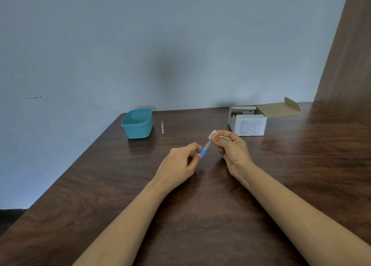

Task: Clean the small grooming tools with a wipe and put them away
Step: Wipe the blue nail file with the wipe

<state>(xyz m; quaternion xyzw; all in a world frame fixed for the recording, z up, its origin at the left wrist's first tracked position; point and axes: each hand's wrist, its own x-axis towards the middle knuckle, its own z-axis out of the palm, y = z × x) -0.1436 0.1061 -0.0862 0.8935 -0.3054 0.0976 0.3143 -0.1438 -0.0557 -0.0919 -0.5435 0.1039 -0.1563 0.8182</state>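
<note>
A teal tub (pixel 137 123) stands open left of centre, near the far edge of the dark wooden table (pixel 200 215); something small lies inside it, too faint to make out. Just right of the tub a thin pale tool (pixel 162 127) lies flat on the table, apart from it. Lower, at the middle of the frame, the left hand (pixel 180 163) is curled with its fingertips pinched on the blue handle of a file (pixel 205 149), which slants up to the right. The file's grey blade runs into a white wipe (pixel 212 134) pinched around its tip by the thumb and fingers of the right hand (pixel 232 149), the other fingers folded in. Behind that hand, right of centre, a white box (pixel 248 123) sits with its lid flap open.
</note>
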